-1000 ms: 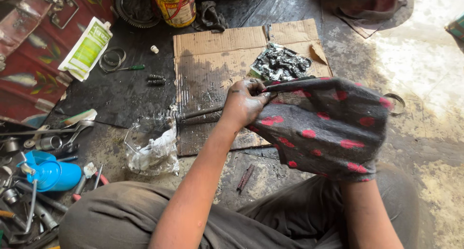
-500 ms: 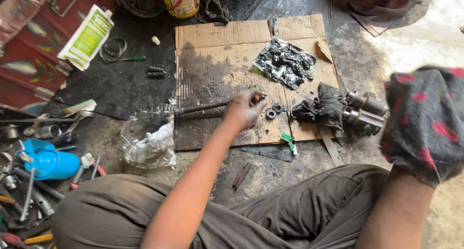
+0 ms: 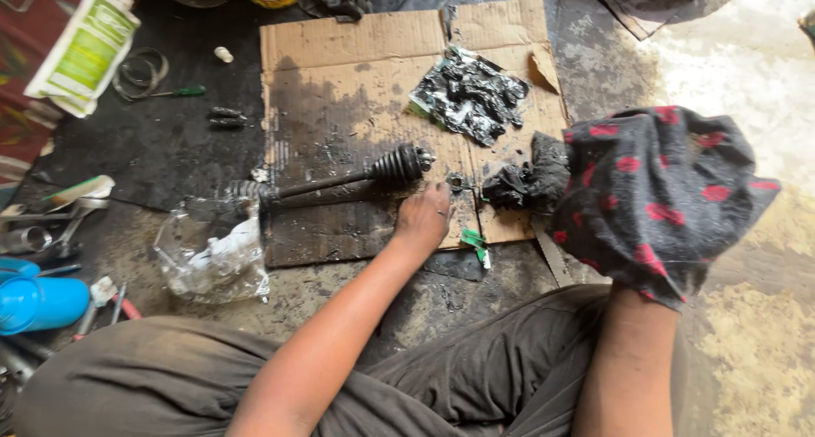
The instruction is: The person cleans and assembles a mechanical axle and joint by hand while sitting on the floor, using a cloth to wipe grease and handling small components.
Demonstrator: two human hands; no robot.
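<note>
Left hand stretched forward from the lap, forearm running up from bottom centre, palm down, fingers curled loosely on the cardboard, gripping nothing. Right hand hidden entirely inside a dark cloth with red spots, forearm rising straight from bottom right; cloth bunched around it, hand presumably clutching the fabric from within, though the fingers cannot be seen. Axle shaft with ribbed rubber boot lying slantwise on the greasy cardboard, boot end just above and left of the left hand, apart from the fingertips by a small gap. Small dark metal bits just beside the left fingertips. Black greasy rag between the two hands, touching the spotted cloth's left edge. Crumpled foil with black grease higher on the cardboard. Clear plastic bag at the cardboard's left edge, well left of the left hand. Blue can and loose tools far left on the floor. Compared with half a second earlier: left hand lowered and opened, off the shaft instead of on it; spotted cloth brought inward from the right edge toward the cardboard.
</note>
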